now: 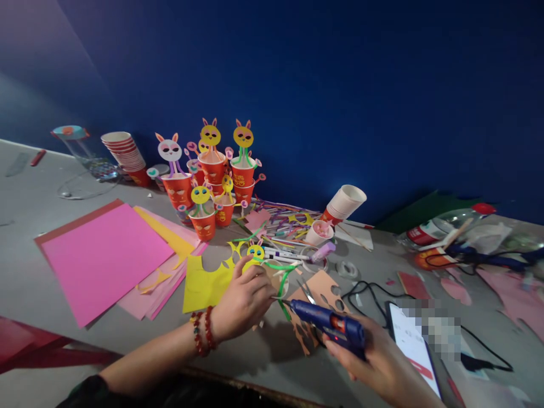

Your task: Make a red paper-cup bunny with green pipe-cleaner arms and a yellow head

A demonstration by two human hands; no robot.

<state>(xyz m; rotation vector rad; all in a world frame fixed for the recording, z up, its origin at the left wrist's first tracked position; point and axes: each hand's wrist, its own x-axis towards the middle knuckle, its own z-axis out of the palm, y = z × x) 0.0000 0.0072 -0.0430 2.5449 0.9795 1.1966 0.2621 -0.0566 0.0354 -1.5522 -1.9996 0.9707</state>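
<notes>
My right hand (378, 357) is wrapped round the grip of a blue hot glue gun (327, 323), its nozzle pointing left. My left hand (246, 297), with red bead bracelets at the wrist, is closed in a pinch on a green pipe cleaner (282, 288) close to the nozzle tip. Just above the fingers shows a yellow paper bunny head (255, 253), with green pipe cleaner beside it; the fingers partly hide how they join. Beneath the left hand lies cut yellow paper (202, 286), and under the gun, orange paper with holes (323, 283).
Red cups with bunny figures (203, 224) stand at the back. Pink sheets (106, 255) lie left, pipe cleaners and pens (284, 226) behind my hands. Stacked cups (346, 201), a bottle (442, 224), a black cord (369, 286) and a phone (410, 340) are at right.
</notes>
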